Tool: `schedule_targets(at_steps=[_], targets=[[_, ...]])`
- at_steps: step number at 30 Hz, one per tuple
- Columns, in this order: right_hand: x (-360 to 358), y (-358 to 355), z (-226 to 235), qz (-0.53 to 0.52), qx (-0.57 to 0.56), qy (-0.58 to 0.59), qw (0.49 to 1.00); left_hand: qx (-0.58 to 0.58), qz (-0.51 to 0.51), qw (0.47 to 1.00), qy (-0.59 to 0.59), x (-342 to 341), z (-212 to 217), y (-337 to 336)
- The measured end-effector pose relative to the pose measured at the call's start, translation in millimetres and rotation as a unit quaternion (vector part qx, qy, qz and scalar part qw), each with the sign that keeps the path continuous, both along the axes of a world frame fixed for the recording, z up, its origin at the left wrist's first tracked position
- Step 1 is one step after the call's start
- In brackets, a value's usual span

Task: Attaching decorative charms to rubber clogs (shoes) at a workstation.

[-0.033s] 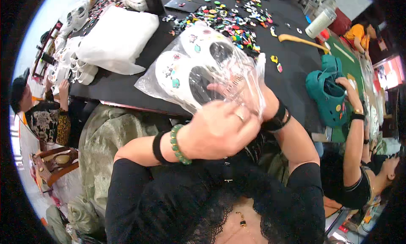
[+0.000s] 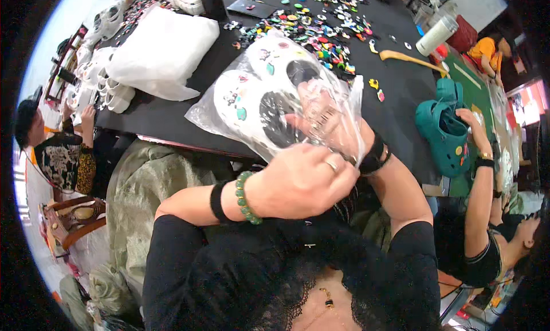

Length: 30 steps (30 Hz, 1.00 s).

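Gripping a clear plastic bag [image 2: 269,102] holding 2 white clogs [image 2: 243,99], both hands' fingers [image 2: 321,116] pinch its mouth.

I count two white clogs [image 2: 260,96] inside one clear bag [image 2: 338,110]. I see two hands of my own on it, the left hand [image 2: 301,182] and the right hand [image 2: 326,124], with one ring [image 2: 332,165] and one green bead bracelet [image 2: 247,198] on the left. One teal clog [image 2: 444,127] sits at the right, under one hand of a co-worker [image 2: 471,118]. I see one white cylinder [image 2: 436,35], one yellow shoehorn [image 2: 413,59] and one big white bag [image 2: 163,50]. The small charms [image 2: 321,21] are too many for me to count. I make out three other people.
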State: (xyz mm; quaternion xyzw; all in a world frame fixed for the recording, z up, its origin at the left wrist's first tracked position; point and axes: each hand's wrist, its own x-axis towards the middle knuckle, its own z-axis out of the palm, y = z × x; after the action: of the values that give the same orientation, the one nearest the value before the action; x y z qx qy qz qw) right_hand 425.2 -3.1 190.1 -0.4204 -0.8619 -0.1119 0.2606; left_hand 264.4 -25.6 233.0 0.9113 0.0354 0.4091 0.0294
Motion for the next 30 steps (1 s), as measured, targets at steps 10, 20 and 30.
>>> schedule_targets(at_steps=[10,20,30], targets=[[6,41,-6,-0.101,-0.155,-0.039,0.982,-0.039,0.180,0.978,-0.102,-54,20,55],[7,-34,87,-0.138,-0.107,-0.135,0.975,-0.791,-0.093,0.595,-0.105,-99,-21,132],[29,-65,87,-0.109,-0.132,-0.154,0.973,-0.706,0.029,0.674,-0.217,-63,-24,115]])
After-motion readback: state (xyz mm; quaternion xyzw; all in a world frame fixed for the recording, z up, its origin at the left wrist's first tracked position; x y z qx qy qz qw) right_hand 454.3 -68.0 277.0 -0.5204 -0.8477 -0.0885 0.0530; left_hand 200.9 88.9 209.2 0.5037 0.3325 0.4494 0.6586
